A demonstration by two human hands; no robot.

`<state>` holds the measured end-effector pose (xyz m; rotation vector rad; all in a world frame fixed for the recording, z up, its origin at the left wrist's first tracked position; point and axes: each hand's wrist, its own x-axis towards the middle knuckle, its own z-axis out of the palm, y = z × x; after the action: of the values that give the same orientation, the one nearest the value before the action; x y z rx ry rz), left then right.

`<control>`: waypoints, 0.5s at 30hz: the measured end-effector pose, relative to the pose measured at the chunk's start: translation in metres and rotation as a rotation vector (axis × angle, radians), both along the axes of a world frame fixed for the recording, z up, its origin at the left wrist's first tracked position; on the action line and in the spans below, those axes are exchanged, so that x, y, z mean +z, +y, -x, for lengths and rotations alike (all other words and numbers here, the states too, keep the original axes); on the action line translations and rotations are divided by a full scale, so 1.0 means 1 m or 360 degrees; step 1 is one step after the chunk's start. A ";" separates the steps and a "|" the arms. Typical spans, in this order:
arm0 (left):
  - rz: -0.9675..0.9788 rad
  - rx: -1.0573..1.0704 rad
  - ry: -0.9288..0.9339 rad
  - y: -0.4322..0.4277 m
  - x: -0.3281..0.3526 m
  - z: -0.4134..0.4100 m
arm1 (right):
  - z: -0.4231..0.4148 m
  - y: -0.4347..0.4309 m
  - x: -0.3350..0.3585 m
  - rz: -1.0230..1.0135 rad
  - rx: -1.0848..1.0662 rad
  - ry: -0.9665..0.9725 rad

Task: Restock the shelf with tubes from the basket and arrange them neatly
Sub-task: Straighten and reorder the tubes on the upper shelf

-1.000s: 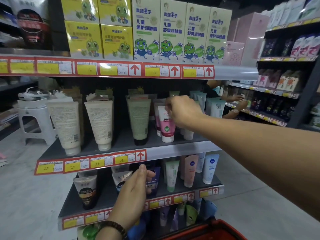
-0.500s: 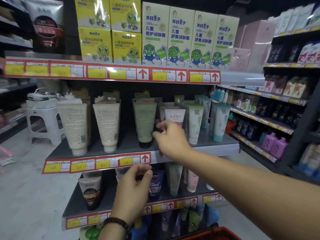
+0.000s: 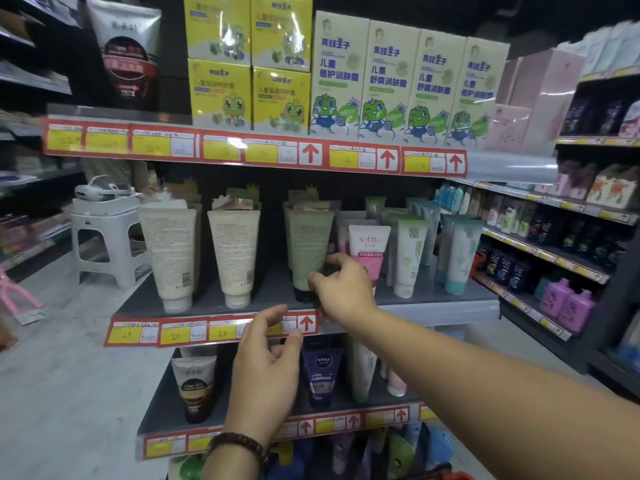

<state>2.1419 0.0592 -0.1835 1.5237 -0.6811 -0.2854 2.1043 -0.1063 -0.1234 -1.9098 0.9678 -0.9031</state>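
My right hand point(image 3: 341, 292) curls at the green tube's point(image 3: 308, 247) bottom, just right of it; I cannot tell if it grips. My left hand point(image 3: 266, 368) hangs open, nearer.

Tubes point(image 3: 233, 258) upright on middle shelf point(image 3: 433, 299), boxes point(image 3: 388, 84) on top shelf point(image 3: 512, 168) above, stool point(image 3: 107, 247) to the left

Right grip point(image 3: 341, 289): fingers curled against the lower end of a pale green plastic tube with black cap point(image 3: 308, 251), which stands cap-down on the grey metal shelf point(image 3: 270, 292); actual hold unclear.
Just right of it: pink-and-white Softto tube point(image 3: 369, 244).
Left of it: two cream plastic tubes point(image 3: 169, 251).
Below it: left grip point(image 3: 266, 368), loosely curled, empty.
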 end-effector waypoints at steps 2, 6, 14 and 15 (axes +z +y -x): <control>0.0009 -0.0022 -0.0066 -0.002 0.000 -0.001 | -0.001 0.008 0.003 0.0009 0.0022 -0.0014; 0.0046 0.0011 -0.0110 -0.013 -0.001 -0.003 | -0.003 0.016 0.004 0.0046 -0.0084 -0.0043; 0.0094 -0.0072 -0.0178 -0.031 0.008 -0.002 | -0.003 0.026 0.014 0.0153 -0.0026 0.0150; 0.0089 -0.0115 -0.0138 -0.035 0.010 -0.005 | -0.003 0.026 0.015 0.0183 -0.0050 0.0180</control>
<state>2.1472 0.0239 -0.1739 1.4666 -0.8080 -0.2539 2.1077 -0.0808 -0.1088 -2.0668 1.0344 -0.8934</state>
